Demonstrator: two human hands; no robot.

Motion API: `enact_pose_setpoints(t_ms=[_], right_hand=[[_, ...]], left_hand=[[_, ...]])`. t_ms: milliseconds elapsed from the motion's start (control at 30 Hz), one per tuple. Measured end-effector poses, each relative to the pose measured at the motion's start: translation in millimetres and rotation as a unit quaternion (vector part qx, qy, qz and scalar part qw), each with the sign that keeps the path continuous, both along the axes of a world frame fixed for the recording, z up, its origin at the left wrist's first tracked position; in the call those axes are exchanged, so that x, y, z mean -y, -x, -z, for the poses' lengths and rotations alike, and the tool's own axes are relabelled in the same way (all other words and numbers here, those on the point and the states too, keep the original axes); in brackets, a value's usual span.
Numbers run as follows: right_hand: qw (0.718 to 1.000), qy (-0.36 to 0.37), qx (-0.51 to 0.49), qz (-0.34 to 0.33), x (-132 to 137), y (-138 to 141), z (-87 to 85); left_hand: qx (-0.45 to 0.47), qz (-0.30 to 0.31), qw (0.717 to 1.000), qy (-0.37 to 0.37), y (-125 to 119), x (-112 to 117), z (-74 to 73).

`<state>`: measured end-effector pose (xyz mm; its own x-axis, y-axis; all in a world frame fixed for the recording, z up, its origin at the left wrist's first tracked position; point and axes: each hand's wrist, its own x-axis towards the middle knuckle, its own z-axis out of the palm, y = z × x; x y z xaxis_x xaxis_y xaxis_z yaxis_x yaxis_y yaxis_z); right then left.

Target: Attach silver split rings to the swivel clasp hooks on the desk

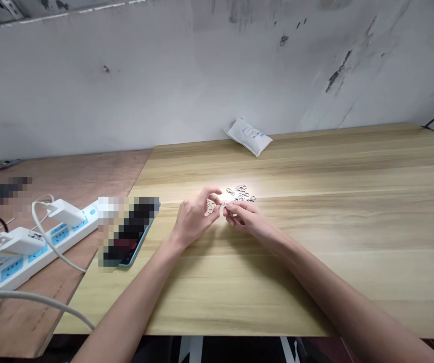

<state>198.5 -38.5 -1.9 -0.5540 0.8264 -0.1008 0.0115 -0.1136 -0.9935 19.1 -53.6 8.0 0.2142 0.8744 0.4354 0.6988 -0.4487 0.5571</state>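
My right hand (248, 217) is closed, thumb and fingertips pinching a small metal clasp (224, 204). From the other side my left hand (196, 214) meets it, thumb and index finger curled together at the piece. Whatever is between those left fingertips is too small to make out. Several thin metal rings (211, 210) lie on the table, partly hidden behind my left fingers. Just beyond my right fingers is a loose pile of silvery swivel clasps (242, 194), with one clasp (230, 191) a little apart on its left.
A wood-grain table (315, 201) runs to a stained white wall (186, 80). Against the wall sits a white plastic packet (250, 136). Left of my forearm lies a phone (136, 234), partly blurred out. A power strip (58, 237) with chargers and cables occupies the adjoining brown surface (114, 169).
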Motion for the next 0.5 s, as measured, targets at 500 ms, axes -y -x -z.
enact_pose_setpoints(t_ms=[500], right_hand=[[0.977,-0.124,0.040,0.168,-5.5,-7.3,0.3]], left_hand=[[-0.013,-0.025,1.000,0.011,7.2,-1.7,-1.2]])
